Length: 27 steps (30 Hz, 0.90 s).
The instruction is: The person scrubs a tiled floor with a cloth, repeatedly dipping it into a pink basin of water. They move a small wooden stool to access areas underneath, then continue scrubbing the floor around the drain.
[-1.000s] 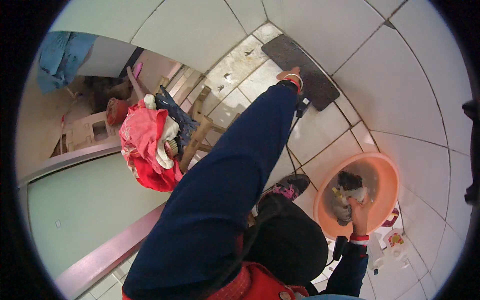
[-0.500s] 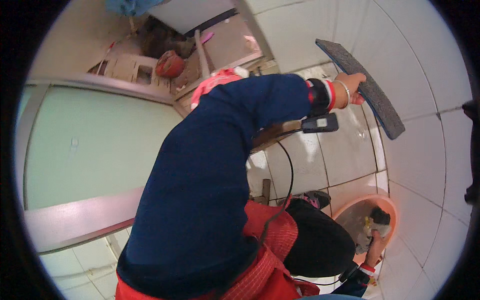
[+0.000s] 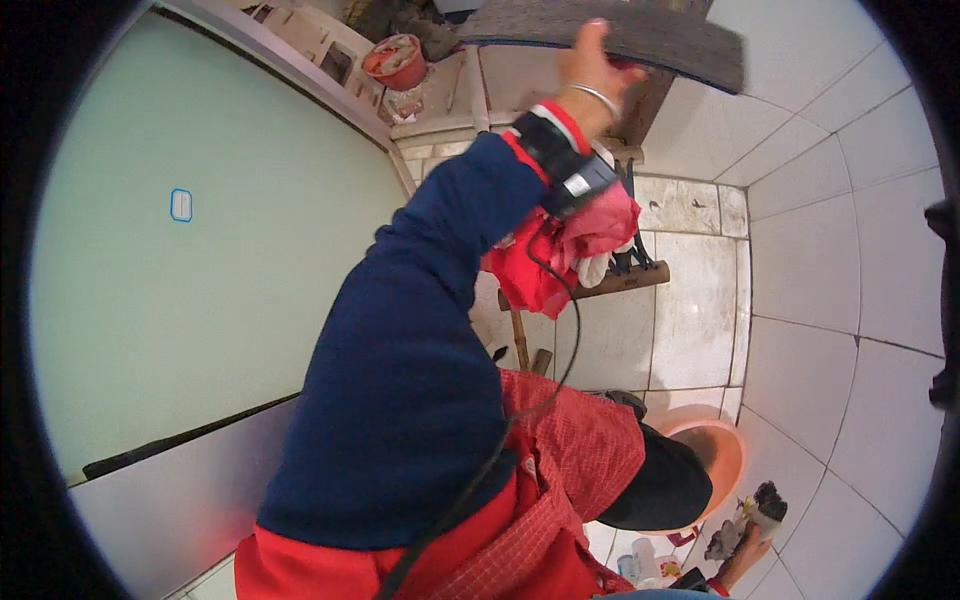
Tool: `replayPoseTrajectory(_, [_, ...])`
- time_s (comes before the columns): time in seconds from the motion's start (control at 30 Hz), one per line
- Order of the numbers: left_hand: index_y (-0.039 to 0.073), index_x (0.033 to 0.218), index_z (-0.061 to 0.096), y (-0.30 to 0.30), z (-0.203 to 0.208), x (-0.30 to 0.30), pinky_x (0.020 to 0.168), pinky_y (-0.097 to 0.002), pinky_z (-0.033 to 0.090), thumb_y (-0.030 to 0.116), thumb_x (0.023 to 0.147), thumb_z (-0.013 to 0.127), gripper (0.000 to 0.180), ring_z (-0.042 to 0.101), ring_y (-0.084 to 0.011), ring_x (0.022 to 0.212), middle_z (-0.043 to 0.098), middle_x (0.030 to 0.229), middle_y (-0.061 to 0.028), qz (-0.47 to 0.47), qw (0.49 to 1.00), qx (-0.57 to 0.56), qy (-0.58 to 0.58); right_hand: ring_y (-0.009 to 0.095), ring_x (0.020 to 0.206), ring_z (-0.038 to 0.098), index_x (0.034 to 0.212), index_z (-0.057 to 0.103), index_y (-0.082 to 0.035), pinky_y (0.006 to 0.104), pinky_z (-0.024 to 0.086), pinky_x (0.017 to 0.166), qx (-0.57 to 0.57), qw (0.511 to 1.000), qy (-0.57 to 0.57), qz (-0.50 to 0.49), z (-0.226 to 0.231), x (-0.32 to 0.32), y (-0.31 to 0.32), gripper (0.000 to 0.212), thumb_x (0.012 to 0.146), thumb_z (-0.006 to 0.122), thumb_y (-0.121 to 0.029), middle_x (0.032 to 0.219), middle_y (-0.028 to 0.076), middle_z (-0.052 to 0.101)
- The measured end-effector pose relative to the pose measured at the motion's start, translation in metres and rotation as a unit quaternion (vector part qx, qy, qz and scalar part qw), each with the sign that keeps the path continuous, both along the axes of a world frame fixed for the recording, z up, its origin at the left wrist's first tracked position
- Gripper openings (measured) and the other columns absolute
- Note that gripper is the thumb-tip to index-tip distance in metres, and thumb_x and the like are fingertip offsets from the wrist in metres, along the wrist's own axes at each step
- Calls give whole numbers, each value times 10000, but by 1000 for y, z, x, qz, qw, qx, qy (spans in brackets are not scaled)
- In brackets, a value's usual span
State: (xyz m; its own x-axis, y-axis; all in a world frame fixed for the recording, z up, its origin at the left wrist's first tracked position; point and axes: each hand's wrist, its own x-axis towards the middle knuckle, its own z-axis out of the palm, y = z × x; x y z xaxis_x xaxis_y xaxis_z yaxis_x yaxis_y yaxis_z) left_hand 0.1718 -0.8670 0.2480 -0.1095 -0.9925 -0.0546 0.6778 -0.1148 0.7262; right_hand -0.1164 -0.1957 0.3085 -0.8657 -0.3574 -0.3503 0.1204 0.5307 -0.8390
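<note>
At the top of the view my left hand (image 3: 592, 85) grips a long, flat grey pad (image 3: 675, 42) by its lower edge, thumb laid up over its face. The pad's surface looks rough, and its full left end is hard to make out. A black strap with a small box (image 3: 580, 188) sits on that wrist, a cable running from it. Low at the right, my right hand (image 3: 748, 560) is closed on a crumpled grey cloth (image 3: 740, 525) with a dark, bristly clump at its top. Beside it stands an orange basin (image 3: 735, 455), partly hidden by my knee.
Red cloth (image 3: 585, 250) lies over a low wooden stool (image 3: 630, 282). Frosted glass (image 3: 220, 270) spans the left, tiled wall (image 3: 800, 270) the right. A red bucket (image 3: 395, 62) stands at the upper left. Bottles (image 3: 640, 562) stand near my right wrist.
My left hand has carried the pad left and up, away from the right wall, and turned it nearly level. My right hand has lifted the cloth out of the basin, toward the lower right.
</note>
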Motion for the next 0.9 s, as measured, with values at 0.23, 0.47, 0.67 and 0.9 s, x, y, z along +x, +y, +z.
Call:
replayPoseTrajectory(0.23, [65,1205,428,-57,-113,165,663,-371,535,69,789,632,464,600,-243,829,527,1084,-134,89,962,243,-89,194,811,576,1111,524,7,298,495,658,11,1000,-8,-13,-4,6,0,350,788,566,-121,988,99,589])
replayPoseTrajectory(0.47, [51,1072,485,-59,-185,259,554,-354,524,301,854,521,334,588,-277,676,561,882,-159,148,893,413,-97,174,809,568,1130,513,11,294,482,674,28,1000,-7,-6,-4,15,-18,356,809,553,-139,988,83,588])
replayPoseTrajectory(0.67, [41,839,478,-31,-231,279,455,-406,494,365,844,481,325,546,-287,540,534,702,-159,63,870,446,-202,167,745,554,1099,530,10,290,487,620,29,999,23,5,-15,4,-12,328,807,549,-139,935,71,588])
replayPoseTrajectory(0.9, [38,758,517,-17,-257,288,461,-393,482,385,805,542,351,550,-251,540,539,636,-122,-11,865,464,-189,170,740,558,1109,531,4,292,485,608,49,999,10,20,-11,1,-22,340,797,560,-126,944,66,585])
